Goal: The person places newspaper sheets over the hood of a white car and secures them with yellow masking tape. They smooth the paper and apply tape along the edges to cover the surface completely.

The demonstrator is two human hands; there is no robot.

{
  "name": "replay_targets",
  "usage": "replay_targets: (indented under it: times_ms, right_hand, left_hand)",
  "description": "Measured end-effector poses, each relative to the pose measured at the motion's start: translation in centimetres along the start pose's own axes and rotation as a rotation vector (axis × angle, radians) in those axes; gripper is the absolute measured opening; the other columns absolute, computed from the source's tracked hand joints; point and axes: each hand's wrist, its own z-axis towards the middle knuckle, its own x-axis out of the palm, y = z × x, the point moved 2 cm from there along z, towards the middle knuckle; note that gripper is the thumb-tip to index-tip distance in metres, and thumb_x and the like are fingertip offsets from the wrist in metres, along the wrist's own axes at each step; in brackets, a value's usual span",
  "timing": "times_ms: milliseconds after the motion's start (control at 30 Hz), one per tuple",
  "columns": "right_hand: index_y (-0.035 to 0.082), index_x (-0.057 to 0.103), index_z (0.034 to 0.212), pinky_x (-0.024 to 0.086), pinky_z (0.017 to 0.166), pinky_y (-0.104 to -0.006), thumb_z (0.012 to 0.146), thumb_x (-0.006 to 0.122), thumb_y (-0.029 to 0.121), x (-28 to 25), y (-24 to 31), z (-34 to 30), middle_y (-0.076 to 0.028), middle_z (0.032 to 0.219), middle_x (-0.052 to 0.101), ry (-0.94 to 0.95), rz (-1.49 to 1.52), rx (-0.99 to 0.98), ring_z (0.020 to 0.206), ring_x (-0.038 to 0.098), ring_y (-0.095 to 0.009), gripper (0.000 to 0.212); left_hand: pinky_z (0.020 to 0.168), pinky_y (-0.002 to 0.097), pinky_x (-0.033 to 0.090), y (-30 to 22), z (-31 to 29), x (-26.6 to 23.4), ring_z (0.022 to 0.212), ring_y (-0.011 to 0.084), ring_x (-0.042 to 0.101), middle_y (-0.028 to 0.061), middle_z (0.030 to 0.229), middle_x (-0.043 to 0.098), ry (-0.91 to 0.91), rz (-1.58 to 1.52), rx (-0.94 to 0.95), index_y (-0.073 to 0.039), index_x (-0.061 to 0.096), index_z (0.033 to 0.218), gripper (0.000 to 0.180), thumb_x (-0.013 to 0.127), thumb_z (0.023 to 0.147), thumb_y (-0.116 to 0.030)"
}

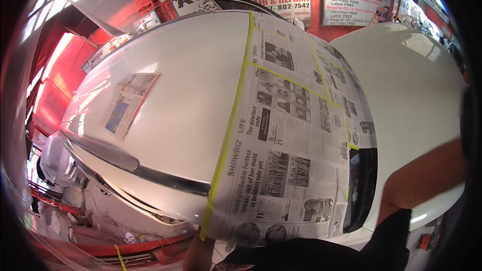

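Newspaper sheets (286,140) are spread across the car (191,75), edged by long yellow tape (233,120) angled up from the nearer left arm (199,254), while both hands' fingers are hidden and their grip cannot be told.

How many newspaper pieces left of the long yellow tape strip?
1: the small newspaper piece lying on the white car roof, apart from the yellow tape strip. Any beyond the roof's far edge would be hidden.

Black shirt (301,255), short sleeve (394,237) (reddish print (237,267))
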Motion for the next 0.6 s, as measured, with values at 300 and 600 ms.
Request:
replay_targets:
  times_ms: [300,600]
  right_hand:
    - [0.000,0.064,0.143,0.042,0.110,-0.0319,0.107,0.056,0.027,-3.7,4.3,-7.3,-0.009,0.129,0.067,0.080,-0.413,0.290,0.119,0.059,-0.017,0.045]
    - [0.000,0.063,0.143,0.039,0.112,-0.0312,0.107,0.057,0.028,-5.8,4.7,-11.6,-0.009,0.134,0.066,-0.088,-0.480,0.429,0.124,0.056,-0.016,0.046]
  left_hand:
    - [0.110,0.0456,0.053,0.8,-1.7,-2.3,0.129,0.0332,0.065,0.0160,0.139,0.068,-0.040,0.025,0.025,-0.003,0.057,0.149,0.054,0.064,0.105,-0.033]
    - [0.109,0.0455,0.054,-0.1,-2.1,-3.6,0.128,0.0331,0.066,0.0166,0.138,0.069,-0.044,0.054,0.031,-0.001,0.057,0.149,0.055,0.066,0.104,-0.031]
